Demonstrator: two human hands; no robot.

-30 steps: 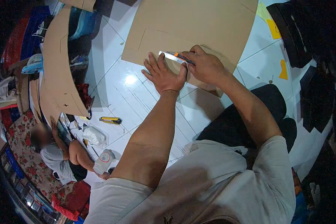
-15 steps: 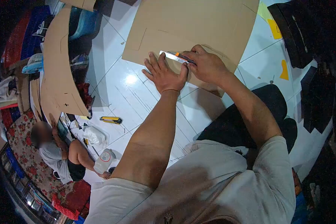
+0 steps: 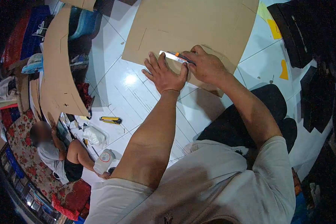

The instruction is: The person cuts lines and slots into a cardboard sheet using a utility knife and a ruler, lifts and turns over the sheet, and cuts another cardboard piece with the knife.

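Observation:
A large cardboard sheet [image 3: 190, 22] with thin pencil-like lines lies on the tiled floor. Across its near part lies a short metal ruler [image 3: 172, 56]. Fingers spread, my left hand [image 3: 168, 74] presses the ruler and the sheet, with the index fingertip by the ruler's left end and the thumb near its right end. My right hand [image 3: 207, 66] is closed round a dark cutter with an orange part [image 3: 179, 55], held low along the ruler's upper edge. The cutter's tip is too small to make out.
A yellow cutter [image 3: 111, 120] lies on the floor at left, near a white plastic bag [image 3: 95, 135] and a translucent container [image 3: 104, 161]. Another person [image 3: 56, 153] sits at far left beside a long cardboard piece [image 3: 56, 67]. Yellow scraps [image 3: 283, 70] and black pieces [image 3: 313, 99] lie at right.
The cutter in my right hand has shifted very slightly along the ruler. My left hand holds its place. The seated person at left has moved a little.

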